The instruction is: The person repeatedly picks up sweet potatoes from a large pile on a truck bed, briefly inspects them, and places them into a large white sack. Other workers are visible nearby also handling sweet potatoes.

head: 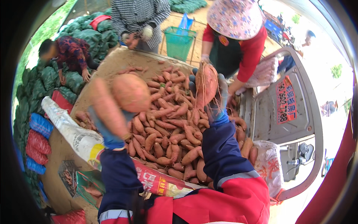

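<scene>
My left hand (109,134), in a blue work glove, holds two sweet potatoes above the left side of the heap. One is a long sweet potato (107,106), blurred by motion; behind it is a large, round sweet potato (131,92). In my right hand (219,107), also gloved, is a big sweet potato (206,82) trailing thin roots, with dark fingertips showing at its left edge. Below both hands spreads a heap of sweet potatoes (167,134) of many sizes. Part of each palm is hidden.
Opposite me stand a person in a floral hat (236,18) and a person holding sweet potatoes (139,16). A green basket (179,46) is between them. A printed sack (156,182) edges the heap; a metal tailgate (282,103) is right. Another person (71,53) bends over green mesh sacks (50,79).
</scene>
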Available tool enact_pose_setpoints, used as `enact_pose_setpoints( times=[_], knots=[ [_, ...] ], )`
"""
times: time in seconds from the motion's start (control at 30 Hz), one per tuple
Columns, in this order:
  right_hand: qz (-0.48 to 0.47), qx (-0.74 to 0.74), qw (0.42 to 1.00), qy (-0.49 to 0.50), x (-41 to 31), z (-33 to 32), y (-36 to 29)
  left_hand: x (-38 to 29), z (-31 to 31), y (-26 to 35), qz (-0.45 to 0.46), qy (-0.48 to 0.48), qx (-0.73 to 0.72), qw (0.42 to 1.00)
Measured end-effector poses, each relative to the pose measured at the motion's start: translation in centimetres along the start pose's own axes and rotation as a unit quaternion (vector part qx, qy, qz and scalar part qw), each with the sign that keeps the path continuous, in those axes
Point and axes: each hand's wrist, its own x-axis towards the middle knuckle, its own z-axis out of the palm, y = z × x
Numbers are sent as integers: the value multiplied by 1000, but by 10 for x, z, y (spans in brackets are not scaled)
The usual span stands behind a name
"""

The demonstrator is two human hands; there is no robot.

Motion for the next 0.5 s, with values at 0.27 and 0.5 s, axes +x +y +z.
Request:
enact_pose_setpoints(
  times=[0.27, 0.5],
  knots=[
    [5, -231, 972, 52, 1, 79, 97, -53, 35, 15, -425, -155, -775, 442],
    [6, -273, 959, -79, -50, 127, 116, -38, -55, 24, -376, -132, -855, 331]
  ],
)
